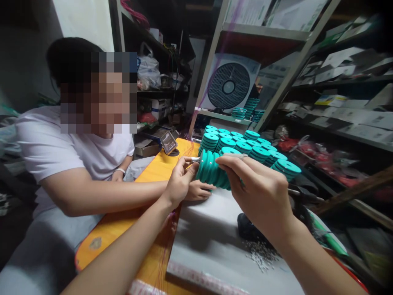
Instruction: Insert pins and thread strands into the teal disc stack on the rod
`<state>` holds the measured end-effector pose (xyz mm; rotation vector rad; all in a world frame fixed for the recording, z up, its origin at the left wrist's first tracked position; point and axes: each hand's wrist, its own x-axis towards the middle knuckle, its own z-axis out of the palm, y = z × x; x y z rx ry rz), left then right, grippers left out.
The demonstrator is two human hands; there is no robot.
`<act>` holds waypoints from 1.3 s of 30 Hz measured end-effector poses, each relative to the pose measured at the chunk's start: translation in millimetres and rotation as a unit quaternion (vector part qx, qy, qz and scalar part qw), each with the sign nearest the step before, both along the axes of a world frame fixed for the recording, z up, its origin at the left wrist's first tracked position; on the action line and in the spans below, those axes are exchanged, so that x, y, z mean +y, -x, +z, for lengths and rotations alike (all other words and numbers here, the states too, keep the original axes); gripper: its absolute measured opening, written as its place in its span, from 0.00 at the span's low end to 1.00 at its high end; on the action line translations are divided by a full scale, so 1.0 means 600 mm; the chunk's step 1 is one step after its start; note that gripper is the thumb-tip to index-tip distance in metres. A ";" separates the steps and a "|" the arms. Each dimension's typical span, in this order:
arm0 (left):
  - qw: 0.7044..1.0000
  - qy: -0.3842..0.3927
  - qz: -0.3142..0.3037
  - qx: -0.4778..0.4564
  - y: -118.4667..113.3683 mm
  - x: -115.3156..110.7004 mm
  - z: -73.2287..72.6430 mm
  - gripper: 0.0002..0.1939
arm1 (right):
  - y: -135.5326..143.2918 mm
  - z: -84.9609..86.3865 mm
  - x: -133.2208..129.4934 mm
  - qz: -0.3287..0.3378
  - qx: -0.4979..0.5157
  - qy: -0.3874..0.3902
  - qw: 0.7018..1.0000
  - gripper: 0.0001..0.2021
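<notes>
A row of green discs (211, 169) lies on its side above the grey board, with small white dots on the rims. My left hand (181, 180) is closed on a pale rod end at the left of this row. My right hand (256, 184) touches the discs from the right, its thumb and fingers pinched near a rim; what they hold is too small to make out. Beneath the row rests another person's hand (199, 191) on the board. Stacks of green discs (259, 152) stand behind.
A person in a white shirt (76, 143) sits at the left. Small white pieces (262, 255) lie beside a dark object (248, 227) on the grey board (199, 246). A small screen (168, 142) stands on the yellow table (123, 229). Behind are a fan (229, 87) and shelves.
</notes>
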<state>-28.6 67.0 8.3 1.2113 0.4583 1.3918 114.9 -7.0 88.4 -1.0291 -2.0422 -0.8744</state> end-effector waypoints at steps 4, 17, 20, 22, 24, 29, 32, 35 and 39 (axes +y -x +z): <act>1.000 0.010 0.001 0.000 -0.001 -0.001 0.002 0.15 | 0.002 -0.003 -0.002 -0.018 -0.042 -0.010 0.999 0.09; 0.996 0.066 -0.056 0.006 -0.001 -0.004 0.000 0.22 | -0.072 -0.077 -0.109 -0.045 0.054 0.228 0.971 0.06; 0.994 0.089 -0.051 0.040 0.000 -0.003 -0.002 0.23 | -0.110 -0.145 -0.140 -0.164 0.003 0.310 0.936 0.06; 0.998 0.055 -0.015 0.027 -0.002 0.000 -0.003 0.21 | -0.127 -0.183 -0.148 -0.216 0.003 0.307 0.927 0.06; 1.000 0.012 -0.001 -0.008 -0.005 0.004 -0.004 0.19 | -0.135 -0.207 -0.149 -0.236 0.021 0.301 0.924 0.06; 1.000 -0.003 -0.011 -0.018 -0.007 0.008 -0.007 0.17 | -0.135 -0.228 -0.146 -0.233 0.076 0.284 0.927 0.07; 1.000 -0.004 -0.013 -0.018 -0.006 0.008 -0.008 0.16 | -0.136 -0.235 -0.146 -0.213 0.095 0.263 0.936 0.08; 1.000 -0.002 -0.012 -0.020 -0.006 0.009 -0.009 0.16 | -0.139 -0.241 -0.144 -0.191 0.113 0.263 0.939 0.07; 1.000 0.000 -0.012 -0.019 -0.007 0.009 -0.010 0.17 | -0.142 -0.249 -0.137 -0.174 0.140 0.271 0.936 0.06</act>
